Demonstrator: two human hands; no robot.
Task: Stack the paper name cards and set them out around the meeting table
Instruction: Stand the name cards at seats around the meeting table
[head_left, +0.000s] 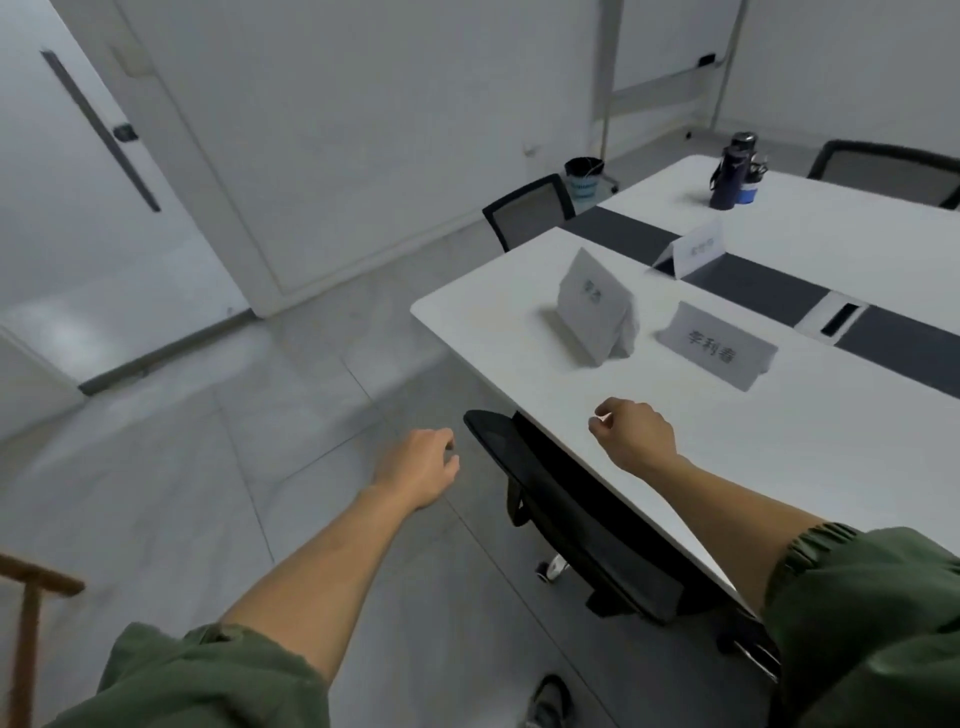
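Observation:
Three folded white paper name cards stand on the white meeting table (519, 364). One tent card (592, 306) stands near the table's end. A second card (714, 345) with dark printed characters is just right of it, and a third card (693, 248) stands farther back by the dark centre strip. My left hand (421, 465) hangs over the floor left of the table, fingers loosely curled, holding nothing. My right hand (631, 434) hovers over the table's near edge, below the two closer cards, fingers curled with nothing in them.
A black office chair (566, 512) is tucked under the near table edge between my arms. Another chair (530, 210) stands at the table's end and one (883, 169) at the far side. A dark water bottle (732, 174) stands on the far half. A bin (584, 176) sits by the wall.

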